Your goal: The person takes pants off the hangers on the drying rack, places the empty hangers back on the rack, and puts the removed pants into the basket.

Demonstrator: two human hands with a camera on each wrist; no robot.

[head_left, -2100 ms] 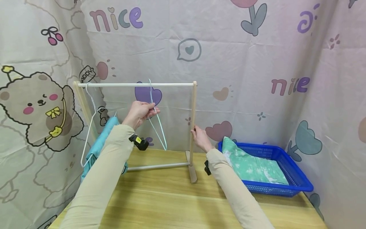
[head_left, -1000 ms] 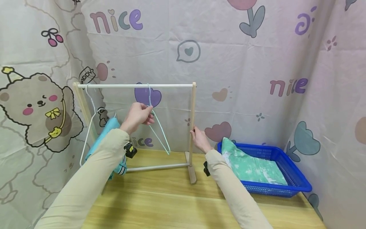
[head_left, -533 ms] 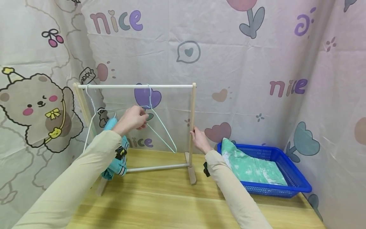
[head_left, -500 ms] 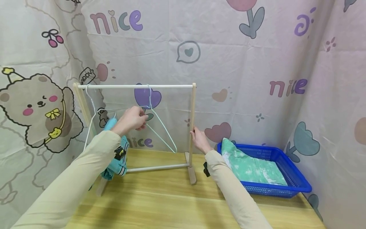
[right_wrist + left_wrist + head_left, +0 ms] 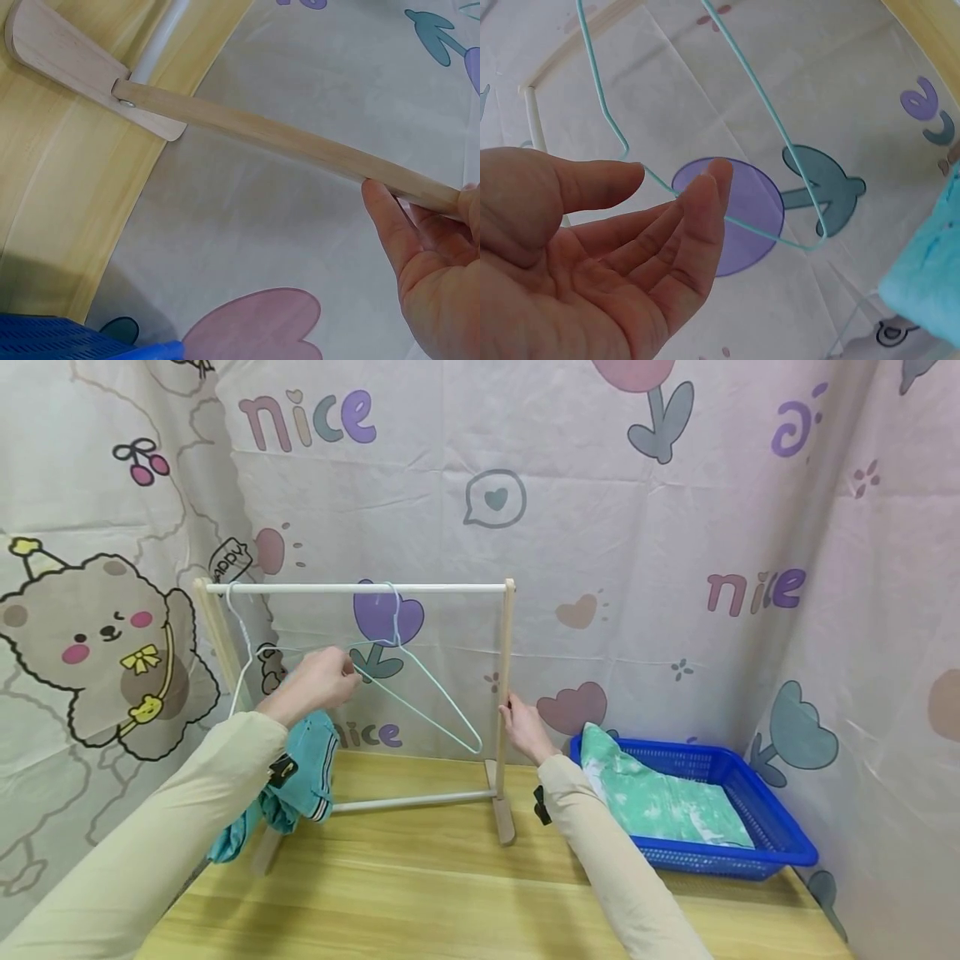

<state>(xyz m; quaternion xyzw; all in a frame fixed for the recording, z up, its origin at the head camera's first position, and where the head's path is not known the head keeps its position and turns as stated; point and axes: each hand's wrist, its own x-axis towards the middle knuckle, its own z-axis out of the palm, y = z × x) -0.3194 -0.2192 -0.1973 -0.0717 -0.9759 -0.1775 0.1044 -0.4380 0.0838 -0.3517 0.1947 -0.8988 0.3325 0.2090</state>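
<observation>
At the mint-green hanger (image 5: 397, 631): left hand (image 5: 324, 678) loose, right hand (image 5: 527, 727) on the rack (image 5: 450, 588)

From my end of the feed I have the mint-green hanger hooked over the top bar of the rack, a little right of its middle, the wire frame slanting below; the left hand is right by the hanger's left end, and in the left wrist view I see its fingers loosely bent, with a plain gap between thumb and fingertips; the wire passes behind those fingers, and I cannot tell whether they touch it; I see nothing gripped there; the right hand pinches the rack's right post (image 5: 506, 652) about midway up, fingertips against the wood in my right wrist view.

Further left on the same bar I see a white hanger (image 5: 245, 635); near it droops a turquoise garment (image 5: 310, 758) with dark and white stripes along one edge, partly covered by the left sleeve (image 5: 168, 827), so I cannot tell how it is held up; to the right on the table (image 5: 420, 893) stands a blue basket (image 5: 738, 860); a green-and-white cloth (image 5: 675, 797) lies in it, one corner rising above the rim at the left; a patterned curtain (image 5: 645, 543) runs across the back and sides.
</observation>
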